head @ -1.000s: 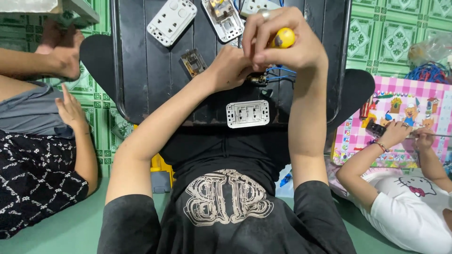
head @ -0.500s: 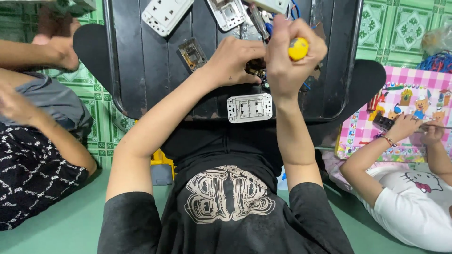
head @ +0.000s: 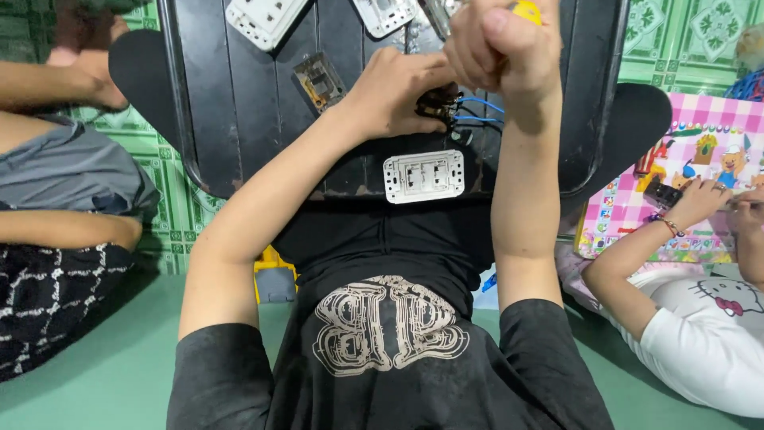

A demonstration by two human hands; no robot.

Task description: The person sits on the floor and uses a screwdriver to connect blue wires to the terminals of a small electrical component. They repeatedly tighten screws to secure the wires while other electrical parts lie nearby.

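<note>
Two hands busy here: our left hand point(head: 394, 91) pinches a small dark switch module point(head: 436, 103) with blue wires point(head: 480, 111) on the black tray point(head: 231, 119). Our right hand point(head: 497, 44) is clenched round a yellow-handled screwdriver point(head: 527, 9) just above it.

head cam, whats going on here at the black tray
A person sits with a black tray on their lap. Their left hand holds a small dark electrical part with blue wires, while the right hand grips a yellow-handled tool above it. A white switch plate lies near the tray's edge, with more plates further up. Other people sit on either side.
</note>
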